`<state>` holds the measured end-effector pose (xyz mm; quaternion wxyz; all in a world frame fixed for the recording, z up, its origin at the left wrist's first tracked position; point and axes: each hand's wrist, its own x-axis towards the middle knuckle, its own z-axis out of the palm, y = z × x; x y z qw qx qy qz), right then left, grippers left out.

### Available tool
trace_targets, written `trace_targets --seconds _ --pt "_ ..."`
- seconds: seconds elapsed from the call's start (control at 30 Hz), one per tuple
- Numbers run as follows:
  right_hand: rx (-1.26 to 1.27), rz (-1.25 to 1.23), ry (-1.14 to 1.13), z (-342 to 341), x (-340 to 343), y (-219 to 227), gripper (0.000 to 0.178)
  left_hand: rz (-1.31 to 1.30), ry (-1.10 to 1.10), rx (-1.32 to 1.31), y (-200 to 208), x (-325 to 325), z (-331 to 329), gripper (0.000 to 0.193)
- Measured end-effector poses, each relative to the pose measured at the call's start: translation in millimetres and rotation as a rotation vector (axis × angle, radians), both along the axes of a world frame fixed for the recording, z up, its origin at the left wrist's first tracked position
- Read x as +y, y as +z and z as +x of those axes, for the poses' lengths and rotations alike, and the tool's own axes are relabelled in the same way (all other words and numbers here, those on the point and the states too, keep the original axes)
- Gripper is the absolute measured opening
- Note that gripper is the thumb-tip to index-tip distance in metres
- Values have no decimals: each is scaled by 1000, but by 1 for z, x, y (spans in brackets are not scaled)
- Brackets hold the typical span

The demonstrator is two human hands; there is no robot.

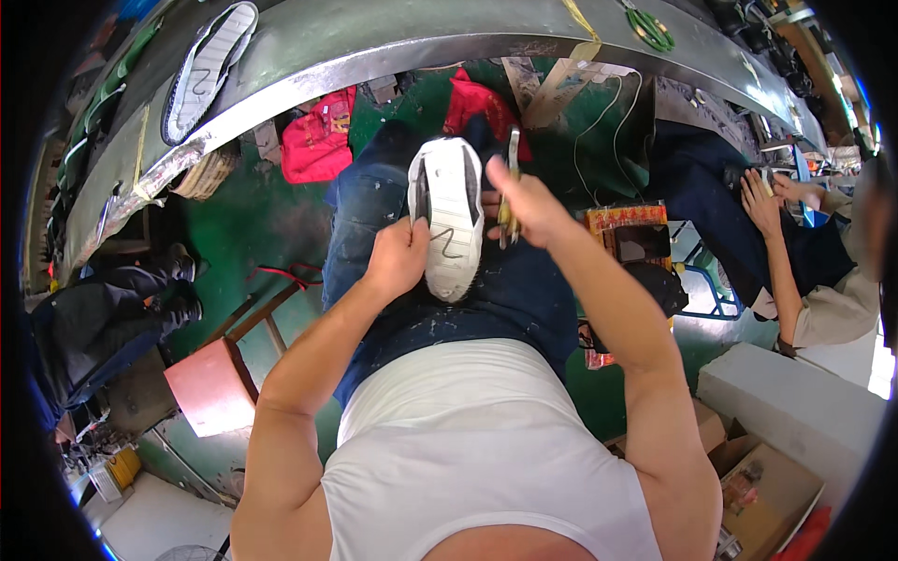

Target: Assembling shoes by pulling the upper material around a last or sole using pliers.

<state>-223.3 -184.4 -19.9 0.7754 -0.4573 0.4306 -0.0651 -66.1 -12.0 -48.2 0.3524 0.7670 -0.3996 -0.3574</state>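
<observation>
A shoe upper point(451, 215) lies bottom up over my lap, toe and heel lengthwise, its pale underside ribbed and marked with a dark squiggle. My left hand point(400, 254) is closed on its left edge, the thumb pressed near the rim. On the other side, my right hand point(528, 208) grips a pair of pliers point(513, 150) with a metal end pointing away and yellowish handles below the palm. Its fingers are close to the shoe's right edge, and whether they touch it I cannot tell.
Across the front runs a metal bench point(374, 47) bearing a similar shoe point(208, 75) and green-handled tools point(650, 28). A pink-topped stool point(215, 388) stands left. At right sit a co-worker's hands point(762, 198), a blue-framed stool point(706, 280) and an open carton point(772, 496).
</observation>
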Motion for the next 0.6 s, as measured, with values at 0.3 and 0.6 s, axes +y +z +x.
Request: trace_targets --seconds 0.3,0.6 --pt "178 -245 103 -65 27 -12 49 -38 -50 496 -12 12 -7 43" --pt "258 -990 749 -92 34 41 47 -92 57 528 -34 -9 -29 116"
